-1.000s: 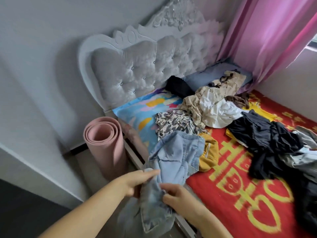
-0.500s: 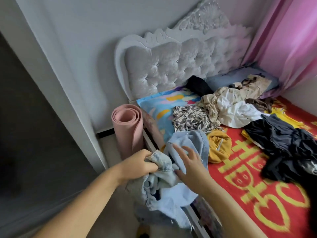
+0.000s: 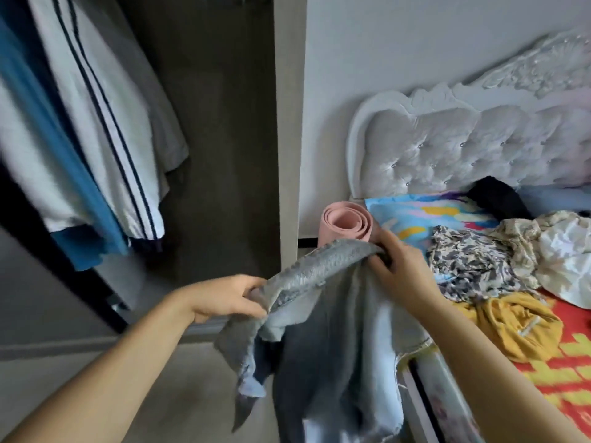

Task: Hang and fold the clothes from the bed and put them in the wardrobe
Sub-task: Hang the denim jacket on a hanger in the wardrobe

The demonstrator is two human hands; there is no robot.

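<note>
From the head view, the person has turned away from the bed toward the open wardrobe, which a second ago was out of sight and now fills the left of the scene, with a white striped garment and a blue one hanging inside. The denim garment, bunched low at the bed's edge a moment ago, has been lifted and pulled out between the two hands. The left hand has its fingers curled tight round one end of the band; the right hand pinches the other end, raised near the rolled pink mat that stands by the headboard. The rest of the denim hangs loose below, beside the bed frame, clear of the mattress. To my eye this is the first piece being straightened for folding or hanging, and the task is barely begun: the patterned top, the mustard garment, the cream pile and a black item lie on the bed untouched.
</note>
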